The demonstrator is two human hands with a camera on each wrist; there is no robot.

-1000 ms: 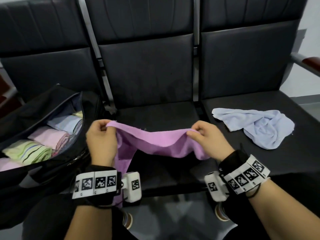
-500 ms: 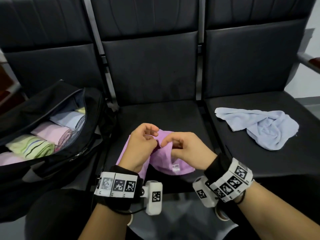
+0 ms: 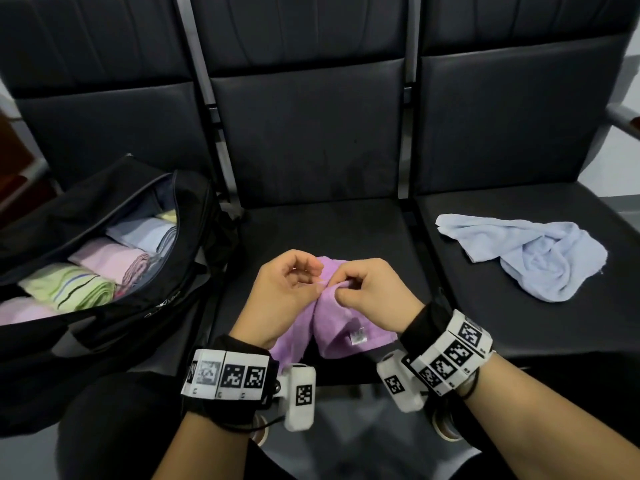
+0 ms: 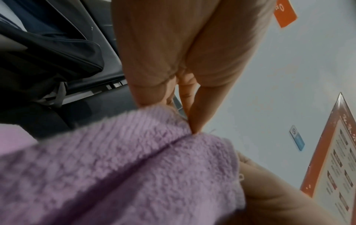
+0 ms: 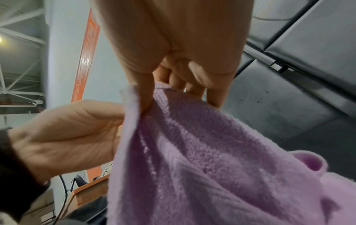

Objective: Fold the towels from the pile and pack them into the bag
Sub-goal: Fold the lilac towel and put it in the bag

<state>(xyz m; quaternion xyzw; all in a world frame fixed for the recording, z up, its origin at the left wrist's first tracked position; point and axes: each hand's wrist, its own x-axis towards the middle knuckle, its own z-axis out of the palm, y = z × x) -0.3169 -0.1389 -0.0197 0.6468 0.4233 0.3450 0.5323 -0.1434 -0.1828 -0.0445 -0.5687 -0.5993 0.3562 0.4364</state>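
The fingers (image 5: pixel 146 94) of the right hand (image 3: pixel 372 297) are curled and pinch the top edge of the purple towel (image 3: pixel 341 327) between thumb and forefinger. Right against them, the fingers (image 4: pixel 200 115) of the left hand (image 3: pixel 282 292) pinch the same edge, thumb to fingertip, so both hands meet at one point with the corners brought together. The towel hangs doubled from that pinch, its two halves side by side, a small white label (image 3: pixel 358 337) showing on the right half, its lower part draped over the front of the middle seat (image 3: pixel 322 230). On the seat to the left stands the black bag (image 3: pixel 114 216), unzipped, with folded towels (image 3: pixel 107 261) lined up inside: green striped, pink and pale blue. On the seat to the right, well apart from the hands, lies a crumpled light blue towel (image 3: pixel 530 254). Both wrists wear black bands with square black-and-white markers (image 3: pixel 228 374).
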